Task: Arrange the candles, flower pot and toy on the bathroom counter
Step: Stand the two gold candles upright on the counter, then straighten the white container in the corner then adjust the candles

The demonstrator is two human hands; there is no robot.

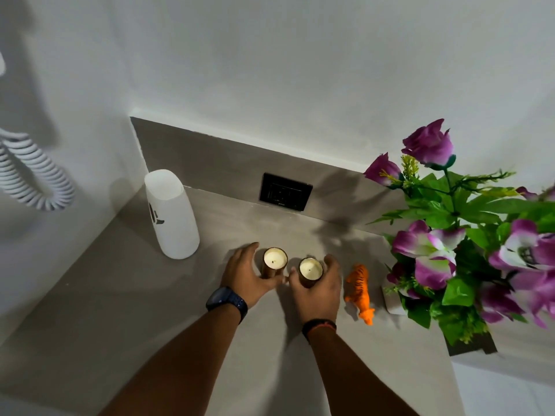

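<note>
**Two candles in hand, toy and flower pot to the right**

Two candles stand upright, side by side, near the middle of the grey tabletop. Left candle: brown glass, cream wax, dark wick; the left hand curves round its left side, thumb reaching under toward the front, fingers loosely cupped on the glass. Right candle: same make, slightly nearer the viewer; the right hand wraps it from the right and front, fingers bent round the glass. The two thumbs nearly meet between the candles.

Toy tiger: orange with black stripes, lying on the tabletop just right of the right hand, apart from it.

Flower pot: white, mostly hidden by green leaves and purple flowers, just right of the tiger.

White dispenser: upright, left of the candles, well apart.

Black socket plate: on the back wall strip.

Coiled white cord: far left wall.

Dark watch: left wrist.
</note>
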